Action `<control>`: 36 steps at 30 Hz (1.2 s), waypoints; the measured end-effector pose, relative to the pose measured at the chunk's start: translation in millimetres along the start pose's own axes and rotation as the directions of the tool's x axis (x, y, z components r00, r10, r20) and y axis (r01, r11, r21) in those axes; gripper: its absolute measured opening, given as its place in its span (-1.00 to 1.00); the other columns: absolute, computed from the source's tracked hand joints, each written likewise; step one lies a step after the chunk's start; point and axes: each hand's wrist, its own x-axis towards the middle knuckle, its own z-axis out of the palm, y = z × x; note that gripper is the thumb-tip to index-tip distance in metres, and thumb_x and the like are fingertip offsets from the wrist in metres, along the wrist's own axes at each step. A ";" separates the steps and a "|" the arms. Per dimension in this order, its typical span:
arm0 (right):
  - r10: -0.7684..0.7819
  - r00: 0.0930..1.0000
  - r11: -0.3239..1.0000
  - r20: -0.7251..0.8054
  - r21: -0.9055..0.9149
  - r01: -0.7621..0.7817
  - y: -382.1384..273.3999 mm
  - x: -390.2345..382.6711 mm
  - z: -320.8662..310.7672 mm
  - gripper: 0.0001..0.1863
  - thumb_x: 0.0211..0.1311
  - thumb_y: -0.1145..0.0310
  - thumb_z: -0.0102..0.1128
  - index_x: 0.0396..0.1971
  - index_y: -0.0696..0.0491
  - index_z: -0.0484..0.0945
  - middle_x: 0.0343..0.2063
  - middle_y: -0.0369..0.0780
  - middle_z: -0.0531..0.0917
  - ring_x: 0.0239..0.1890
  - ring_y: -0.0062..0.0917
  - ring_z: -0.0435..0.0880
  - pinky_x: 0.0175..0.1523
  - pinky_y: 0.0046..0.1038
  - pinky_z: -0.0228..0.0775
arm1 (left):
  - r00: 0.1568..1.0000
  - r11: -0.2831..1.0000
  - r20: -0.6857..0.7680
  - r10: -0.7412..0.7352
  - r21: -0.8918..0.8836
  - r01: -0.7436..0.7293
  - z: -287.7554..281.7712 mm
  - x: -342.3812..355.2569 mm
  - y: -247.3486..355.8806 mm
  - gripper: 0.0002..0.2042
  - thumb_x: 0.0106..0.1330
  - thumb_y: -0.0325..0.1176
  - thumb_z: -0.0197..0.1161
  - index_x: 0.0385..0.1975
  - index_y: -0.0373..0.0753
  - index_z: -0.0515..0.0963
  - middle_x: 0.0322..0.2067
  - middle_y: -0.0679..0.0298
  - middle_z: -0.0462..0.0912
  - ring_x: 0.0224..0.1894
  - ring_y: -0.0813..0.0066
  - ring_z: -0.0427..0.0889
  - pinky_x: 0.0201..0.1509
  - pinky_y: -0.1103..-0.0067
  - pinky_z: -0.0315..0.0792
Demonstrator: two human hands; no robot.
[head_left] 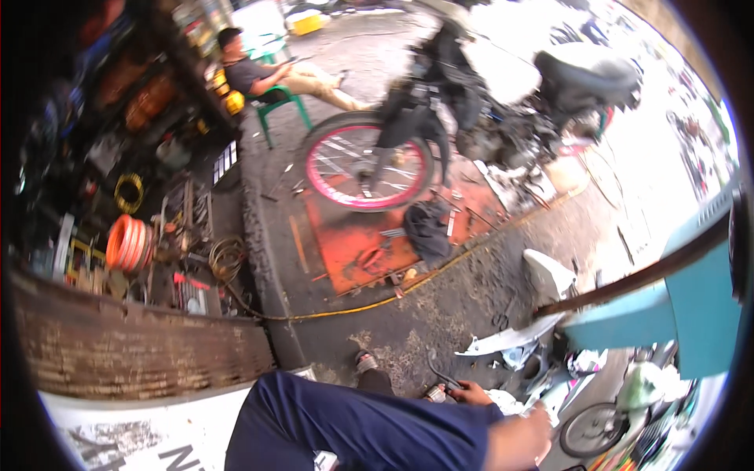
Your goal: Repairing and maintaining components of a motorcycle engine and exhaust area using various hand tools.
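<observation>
My left hand [471, 392], partly behind navy fabric [369, 432] at the lower centre, has its fingers closed on a dark curved object [444, 381]. A small metal part [436, 393] is beside it. My right hand [531, 432] is lower and farther right, smeared by motion, so its fingers are unclear. Pale pieces [506, 404] lie behind the hands. A sandaled foot [365, 361] rests on the dark ground to the left.
A partly dismantled motorbike [503, 125] stands by an orange mat [338, 259] with tools. A seated person [251, 74] is behind. Cluttered shelving [141, 157] and a rusty ledge [133, 337] are left; teal panels [699, 306], loose body panels [506, 341] and a wheel [593, 432] are right.
</observation>
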 end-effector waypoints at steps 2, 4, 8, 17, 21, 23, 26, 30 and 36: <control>-0.706 0.705 0.666 -0.067 -0.402 0.628 -45.7 -17.1 47.4 -0.65 0.24 0.34 0.28 0.00 0.16 0.59 -0.41 -0.29 0.68 -0.29 -0.65 0.65 -0.13 -0.53 0.50 | 0.972 0.953 -0.186 -0.143 -0.291 0.084 -54.6 -74.6 -23.0 -0.75 0.01 -0.28 0.28 -0.36 -0.29 0.59 -0.31 0.07 0.63 -0.18 0.15 0.65 -0.07 0.33 0.53; -0.261 0.908 0.902 0.328 -0.252 0.351 -93.8 66.7 62.4 -0.66 0.26 0.31 0.29 -0.03 0.16 0.59 -0.24 -0.32 0.70 -0.12 -0.64 0.63 0.06 -0.51 0.44 | 0.809 0.886 -0.373 -0.454 -0.283 0.366 -68.6 -181.8 -57.1 -0.70 0.06 -0.32 0.35 -0.22 -0.31 0.61 -0.11 0.11 0.66 -0.03 0.16 0.64 0.07 0.32 0.52; -0.093 0.840 0.916 0.535 -0.284 0.283 -252.3 82.0 175.2 -0.54 0.29 0.38 0.30 0.15 0.21 0.49 0.01 -0.23 0.64 0.07 -0.59 0.57 0.16 -0.47 0.43 | -0.071 0.132 -0.273 -0.959 -0.657 0.742 -46.7 -384.7 -71.8 -0.73 0.25 -0.32 0.35 -0.13 -0.31 0.59 -0.18 0.13 0.68 -0.12 0.32 0.67 -0.04 0.44 0.53; -0.481 0.621 0.454 0.620 -0.429 0.781 -449.1 160.9 373.7 -0.48 0.04 0.38 0.47 0.06 0.09 0.59 -0.12 -0.15 0.67 -0.08 -0.41 0.65 0.02 -0.37 0.47 | -0.439 0.381 -0.291 -0.850 -0.915 -0.131 -134.3 -556.1 -161.0 -0.51 0.42 -0.13 0.21 0.22 -0.26 0.36 -0.02 0.22 0.61 -0.07 0.46 0.62 -0.05 0.55 0.48; -0.536 0.501 0.303 0.680 -0.399 0.866 -528.9 229.6 425.3 -0.53 -0.02 0.31 0.47 -0.04 0.06 0.63 -0.29 -0.10 0.65 -0.23 -0.14 0.64 -0.08 -0.25 0.49 | -0.435 0.422 -0.295 -0.851 -0.877 -0.231 -165.7 -623.7 -252.1 -0.57 0.41 -0.13 0.21 0.13 -0.26 0.39 -0.29 0.25 0.57 -0.28 0.51 0.56 -0.26 0.54 0.46; -0.455 0.542 0.381 0.707 -0.395 0.836 -570.7 264.0 444.0 -0.56 -0.02 0.34 0.47 -0.07 0.10 0.63 -0.27 -0.09 0.66 -0.24 -0.20 0.66 -0.03 -0.27 0.48 | -0.457 0.435 -0.298 -0.838 -0.870 -0.231 -184.6 -651.4 -288.1 -0.64 0.40 -0.16 0.22 0.04 -0.24 0.41 -0.52 0.33 0.40 -0.43 0.53 0.47 -0.37 0.50 0.47; -0.433 0.570 0.568 0.698 -0.280 0.774 -644.7 298.2 473.3 -0.57 -0.02 0.37 0.47 -0.10 0.12 0.63 -0.27 -0.09 0.66 -0.20 -0.29 0.67 0.00 -0.32 0.47 | -0.407 0.278 -0.118 -0.906 -0.890 -0.362 -217.9 -694.4 -341.1 -0.75 0.36 -0.26 0.22 -0.07 -0.22 0.44 -0.55 0.26 0.42 -0.51 0.44 0.51 -0.32 0.48 0.52; -0.532 0.569 0.588 0.627 -0.210 0.781 -732.3 351.6 488.1 -0.60 0.04 0.40 0.44 -0.07 0.13 0.62 -0.27 -0.11 0.62 -0.15 -0.38 0.63 0.02 -0.39 0.45 | -0.368 0.247 -0.105 -0.924 -0.898 -0.365 -301.9 -720.6 -432.0 -0.81 0.18 -0.47 0.17 -0.21 -0.27 0.44 -0.50 0.20 0.52 -0.51 0.29 0.59 -0.25 0.39 0.56; -0.768 0.510 0.427 0.387 -0.283 0.859 -847.1 448.2 468.5 -0.56 0.20 0.34 0.40 0.06 0.09 0.54 -0.18 -0.16 0.56 -0.14 -0.38 0.62 0.05 -0.39 0.47 | -0.301 0.165 -0.091 -0.949 -0.959 -0.230 -379.8 -749.9 -612.8 -0.78 0.37 -0.20 0.26 -0.39 -0.15 0.41 -0.60 0.26 0.44 -0.62 0.39 0.52 -0.40 0.31 0.65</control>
